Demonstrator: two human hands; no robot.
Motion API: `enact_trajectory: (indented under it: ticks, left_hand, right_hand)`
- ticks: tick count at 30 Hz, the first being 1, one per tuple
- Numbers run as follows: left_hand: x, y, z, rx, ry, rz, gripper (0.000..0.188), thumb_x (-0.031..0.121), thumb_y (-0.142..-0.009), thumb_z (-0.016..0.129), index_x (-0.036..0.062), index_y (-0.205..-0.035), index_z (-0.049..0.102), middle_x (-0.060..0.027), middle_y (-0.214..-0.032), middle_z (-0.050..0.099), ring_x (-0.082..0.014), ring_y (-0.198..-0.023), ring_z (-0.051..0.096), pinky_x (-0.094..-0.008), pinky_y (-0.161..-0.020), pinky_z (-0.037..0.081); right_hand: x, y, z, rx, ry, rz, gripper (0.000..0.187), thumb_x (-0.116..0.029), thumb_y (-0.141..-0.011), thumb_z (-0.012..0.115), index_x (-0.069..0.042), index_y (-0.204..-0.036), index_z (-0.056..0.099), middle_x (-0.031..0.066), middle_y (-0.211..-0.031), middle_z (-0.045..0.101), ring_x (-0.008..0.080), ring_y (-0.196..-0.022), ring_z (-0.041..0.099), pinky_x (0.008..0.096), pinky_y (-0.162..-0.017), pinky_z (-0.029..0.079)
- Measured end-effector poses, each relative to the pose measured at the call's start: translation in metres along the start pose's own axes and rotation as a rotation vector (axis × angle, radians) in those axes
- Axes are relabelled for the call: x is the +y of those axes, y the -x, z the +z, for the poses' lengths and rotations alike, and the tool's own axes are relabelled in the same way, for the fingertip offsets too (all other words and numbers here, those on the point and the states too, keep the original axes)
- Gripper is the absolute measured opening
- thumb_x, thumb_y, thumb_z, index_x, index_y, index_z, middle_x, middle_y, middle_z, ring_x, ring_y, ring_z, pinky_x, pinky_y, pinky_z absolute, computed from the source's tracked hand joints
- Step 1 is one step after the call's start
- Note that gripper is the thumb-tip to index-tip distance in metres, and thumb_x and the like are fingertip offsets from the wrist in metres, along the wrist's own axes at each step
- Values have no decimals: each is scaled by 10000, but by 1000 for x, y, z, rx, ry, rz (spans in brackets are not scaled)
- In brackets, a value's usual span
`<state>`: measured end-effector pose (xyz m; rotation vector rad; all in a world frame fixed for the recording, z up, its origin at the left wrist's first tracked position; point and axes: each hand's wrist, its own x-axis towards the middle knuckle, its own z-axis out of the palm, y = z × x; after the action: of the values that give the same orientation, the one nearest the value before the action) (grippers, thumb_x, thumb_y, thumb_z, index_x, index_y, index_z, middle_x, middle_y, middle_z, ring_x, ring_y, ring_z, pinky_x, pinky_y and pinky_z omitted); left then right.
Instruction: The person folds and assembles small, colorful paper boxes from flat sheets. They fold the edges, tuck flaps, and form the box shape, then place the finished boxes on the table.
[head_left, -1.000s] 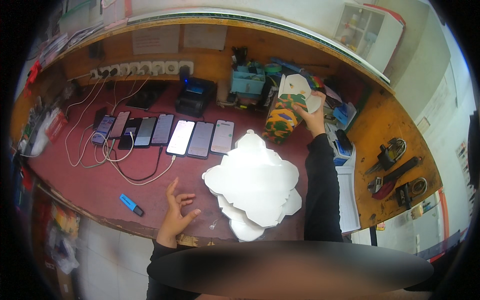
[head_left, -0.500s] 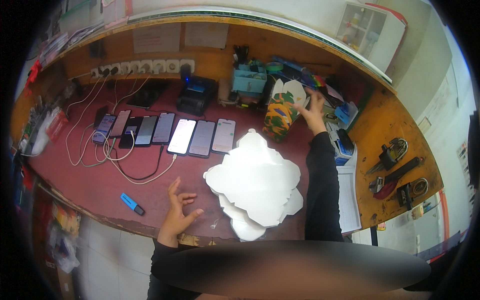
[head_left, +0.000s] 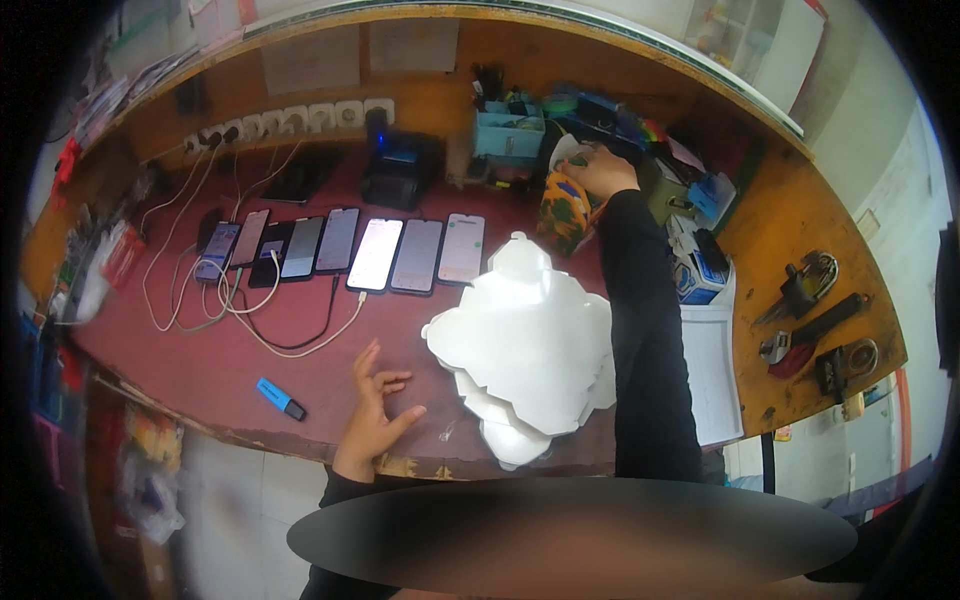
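Note:
My right hand (head_left: 602,172) is at the top of a cardboard box (head_left: 563,217) with a green and orange camouflage pattern, at the back right of the table. Its fingers bend over the box's top edge beside a pale flap; their tips are partly hidden. Near the front edge, my left hand (head_left: 380,412) is open, fingers apart and holding nothing. Between the two lies a stack of flat white cut-out card sheets (head_left: 525,335) with notched edges, apart from the left hand and partly covered by my right sleeve. A blue highlighter (head_left: 280,397) with a dark cap lies left of my left hand.
Several phones (head_left: 373,255) stand in a row, some on charging cables (head_left: 300,345). Behind them are a black device (head_left: 402,172) and a power strip (head_left: 300,121). A light-blue organizer (head_left: 507,134) sits at the back. At right are papers (head_left: 708,375), padlocks (head_left: 805,285) and a wrench (head_left: 780,347).
My right hand has moved from beside the camouflage box onto its top, its fingers going from spread to bent. My left hand stays open near the front edge. The whole view has shifted slightly.

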<state>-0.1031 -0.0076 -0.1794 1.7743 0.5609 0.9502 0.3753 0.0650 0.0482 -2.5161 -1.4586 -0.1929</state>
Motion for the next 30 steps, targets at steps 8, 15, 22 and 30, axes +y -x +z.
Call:
enact_trajectory:
  ticks: [8, 15, 22, 30]
  left_hand:
    - [-4, -2, -1, -34, -53, 93, 1143, 203, -818, 879, 106, -1631, 81, -201, -1667, 118, -290, -1214, 607, -438, -1035, 507]
    - [-6, 0, 1, -18, 16, 68, 1122, 215, -825, 876, 94, -1628, 101, -204, -1664, 129, -290, -1209, 605, -430, -1031, 503]
    - [-7, 2, 0, -11, 20, 48, 1043, 171, -838, 859, 82, -1608, 161, -191, -1647, 186, -277, -1198, 611, -421, -1024, 508]
    - [-5, 2, 2, 93, 36, 6, 919, 110, -857, 830, 73, -1577, 260, -164, -1574, 274, -259, -1191, 618, -390, -997, 527]
  right_hand:
    - [1, 15, 26, 309, 171, -344, 569, -623, -925, 629, -148, -1236, 674, 194, -1169, 709, 363, -1083, 690, 541, -1116, 427]
    - [-23, 41, 26, 823, 161, -524, 417, -386, -972, 672, -60, -1221, 597, 192, -1100, 671, 374, -1082, 657, 538, -904, 492]
    - [-30, 134, 64, 93, -236, -538, 471, -186, -841, 777, -58, -1269, 627, 171, -1180, 626, 385, -1179, 601, 436, -992, 508]
    - [-21, 161, 111, -38, -207, -467, 903, -275, -756, 861, -132, -1540, 436, 197, -1374, 599, 359, -1351, 527, 539, -1168, 364]
